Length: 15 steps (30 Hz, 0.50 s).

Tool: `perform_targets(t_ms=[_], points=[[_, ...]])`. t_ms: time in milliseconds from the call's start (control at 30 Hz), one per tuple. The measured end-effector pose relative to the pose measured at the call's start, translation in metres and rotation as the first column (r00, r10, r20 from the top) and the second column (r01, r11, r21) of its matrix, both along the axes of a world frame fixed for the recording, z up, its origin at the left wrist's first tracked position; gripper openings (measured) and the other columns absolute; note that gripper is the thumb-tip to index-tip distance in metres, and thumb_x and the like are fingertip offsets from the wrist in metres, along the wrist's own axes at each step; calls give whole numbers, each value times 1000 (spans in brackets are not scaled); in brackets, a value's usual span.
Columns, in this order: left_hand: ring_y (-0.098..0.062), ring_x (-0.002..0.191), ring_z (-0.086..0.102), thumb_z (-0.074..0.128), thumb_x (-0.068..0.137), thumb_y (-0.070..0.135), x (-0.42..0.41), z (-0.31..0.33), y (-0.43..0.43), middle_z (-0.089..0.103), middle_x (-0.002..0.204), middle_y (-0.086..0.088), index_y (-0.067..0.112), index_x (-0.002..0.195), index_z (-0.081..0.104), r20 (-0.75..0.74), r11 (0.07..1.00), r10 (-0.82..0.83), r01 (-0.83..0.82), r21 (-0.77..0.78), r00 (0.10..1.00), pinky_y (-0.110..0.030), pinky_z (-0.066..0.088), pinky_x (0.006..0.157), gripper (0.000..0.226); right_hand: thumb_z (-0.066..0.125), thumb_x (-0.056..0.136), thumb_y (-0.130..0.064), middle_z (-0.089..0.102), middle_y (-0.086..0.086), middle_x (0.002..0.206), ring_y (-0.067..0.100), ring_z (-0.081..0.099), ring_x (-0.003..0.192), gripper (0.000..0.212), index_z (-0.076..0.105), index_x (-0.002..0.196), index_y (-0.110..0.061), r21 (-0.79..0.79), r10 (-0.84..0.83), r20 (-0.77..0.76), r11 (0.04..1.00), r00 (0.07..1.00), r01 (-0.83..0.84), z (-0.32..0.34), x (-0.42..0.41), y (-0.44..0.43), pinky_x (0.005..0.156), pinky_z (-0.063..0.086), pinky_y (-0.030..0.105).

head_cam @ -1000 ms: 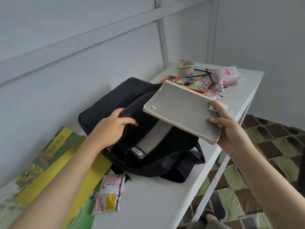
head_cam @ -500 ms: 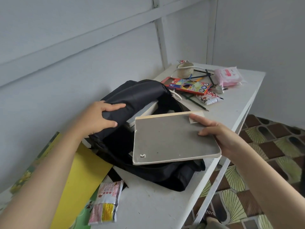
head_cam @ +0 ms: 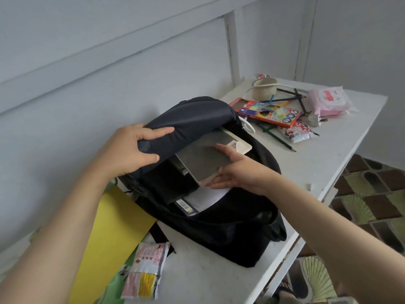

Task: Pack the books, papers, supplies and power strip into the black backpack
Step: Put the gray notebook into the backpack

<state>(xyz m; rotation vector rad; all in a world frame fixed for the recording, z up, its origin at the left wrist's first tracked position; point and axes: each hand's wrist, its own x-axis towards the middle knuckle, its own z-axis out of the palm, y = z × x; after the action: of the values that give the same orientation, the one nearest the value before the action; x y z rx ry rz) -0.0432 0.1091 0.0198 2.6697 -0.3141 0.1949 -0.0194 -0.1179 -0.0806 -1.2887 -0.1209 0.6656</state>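
Left hand (head_cam: 131,150) is gripping the top flap (head_cam: 192,119) of the black backpack (head_cam: 230,233), fingers curled round the fabric, holding the mouth open. Right hand (head_cam: 238,172) is pinching the near corner of the grey book (head_cam: 203,159), thumb lying on the cover and fingers underneath. The book is sitting half inside the main compartment, tilted, far end under the flap, near end sticking out above the white papers (head_cam: 208,197) already in the bag. The bag is lying on the white surface (head_cam: 219,281).

Step in hand, as I'm reading it: seating the book. To do it well:
- holding the flap high so the far corner isn't catching fabric or zipper
- sliding the book in flat against what's inside, not wedging it diagonally
- watching that the papers below aren't getting creased
- letting go only once the near edge is sitting below the opening

Waiting outside: pencil box (head_cam: 267,110), loose pencils (head_cam: 278,139), tape roll (head_cam: 264,89), and a yellow folder (head_cam: 114,222) beside the bag. I can't tell where the power strip is.
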Motion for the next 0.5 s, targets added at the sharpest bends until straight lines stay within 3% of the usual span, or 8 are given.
perform_targets(t_ms=[133,267,367,433,500], points=[[25,76,46,74,73,0,0,2,0,48,81,20,46,116,57,-7,1000,9,-9,-6,1000,7,28,67,65,32,94,13,63,24,94,25,71,66,70,17,148,-29,-71,31,43,997,999,-28,-1,16,15,69,59,31],[17,68,47,74,74,0,0,3,-2,45,71,15,42,119,58,-15,1000,26,-26,3,1000,1,31,63,64,33,95,11,64,20,80,19,68,54,68,15,148,-28,-126,52,99,991,994,-40,-7,33,28,59,58,30],[16,69,48,74,74,-1,1,3,-1,52,71,27,44,116,58,-23,1000,31,-31,-5,999,1,31,63,64,42,97,-1,65,14,71,18,65,47,60,19,145,-29,-248,23,170,968,985,20,-11,38,36,47,56,30],[11,73,50,74,73,0,2,3,1,51,71,20,47,114,58,-27,999,48,-48,-16,998,2,32,66,64,53,95,-16,67,10,78,22,66,61,51,32,140,-26,-475,-41,415,842,909,255,-14,33,37,50,50,29],[11,76,51,74,74,0,3,3,1,52,73,21,47,114,59,-37,998,56,-57,-22,998,4,31,67,64,56,91,-29,63,10,105,26,61,95,47,41,136,-21,-621,97,701,571,707,537,-25,18,35,67,45,30]])
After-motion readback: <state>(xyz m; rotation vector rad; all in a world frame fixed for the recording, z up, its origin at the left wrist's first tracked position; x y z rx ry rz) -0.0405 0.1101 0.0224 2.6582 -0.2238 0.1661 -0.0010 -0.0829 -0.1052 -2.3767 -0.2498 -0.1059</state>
